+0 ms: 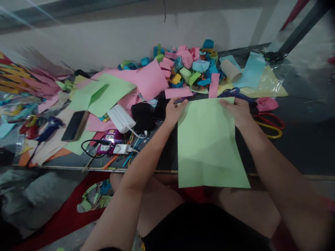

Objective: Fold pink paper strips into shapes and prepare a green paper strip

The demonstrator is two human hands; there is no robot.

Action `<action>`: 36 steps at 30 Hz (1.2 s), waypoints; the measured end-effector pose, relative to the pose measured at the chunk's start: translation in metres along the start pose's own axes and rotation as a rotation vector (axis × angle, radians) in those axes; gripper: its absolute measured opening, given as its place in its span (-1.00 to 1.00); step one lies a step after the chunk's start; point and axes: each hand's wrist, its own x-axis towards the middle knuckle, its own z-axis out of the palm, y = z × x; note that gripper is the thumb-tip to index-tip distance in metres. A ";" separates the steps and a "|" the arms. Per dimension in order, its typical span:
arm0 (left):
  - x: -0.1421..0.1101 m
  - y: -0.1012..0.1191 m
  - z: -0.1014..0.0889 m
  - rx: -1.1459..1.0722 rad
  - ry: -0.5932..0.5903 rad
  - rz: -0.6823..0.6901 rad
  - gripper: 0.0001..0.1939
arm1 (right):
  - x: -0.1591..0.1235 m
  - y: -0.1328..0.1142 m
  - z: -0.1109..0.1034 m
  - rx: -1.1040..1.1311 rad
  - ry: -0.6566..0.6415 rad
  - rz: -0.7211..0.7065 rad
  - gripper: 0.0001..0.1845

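A sheet of light green paper [209, 143] with a faint vertical crease is spread between my hands, its lower end hanging past the table's front edge. My left hand [176, 111] pinches the sheet's far left corner between thumb and fingers. At the far right corner, my right hand [238, 109] grips it the same way. Just beyond and beside my right hand lie a blue-handled tool [237, 93], partly hidden, and scissors [270, 125] with red and yellow handles. A black pouch-like item [143, 116] rests to the left of my left hand.
Behind the sheet, a heap of folded coloured paper pieces [188, 66] stands by the wall, with a cardboard tube [230, 70] beside it. Leftward on the dark table [300, 146] are a phone [75, 126], a white power adapter [121, 118], a purple socket block [110, 141] and a glue gun [51, 129].
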 end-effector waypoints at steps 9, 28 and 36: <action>-0.011 0.004 -0.006 0.200 -0.005 0.091 -0.50 | 0.001 0.011 -0.006 -0.361 0.088 -0.167 -0.28; -0.018 0.019 -0.004 0.213 0.090 0.073 -0.40 | -0.001 0.015 -0.004 -0.556 0.183 -0.213 -0.31; -0.020 0.020 -0.003 0.203 0.102 0.053 -0.42 | -0.003 0.012 -0.003 -0.578 0.195 -0.191 -0.33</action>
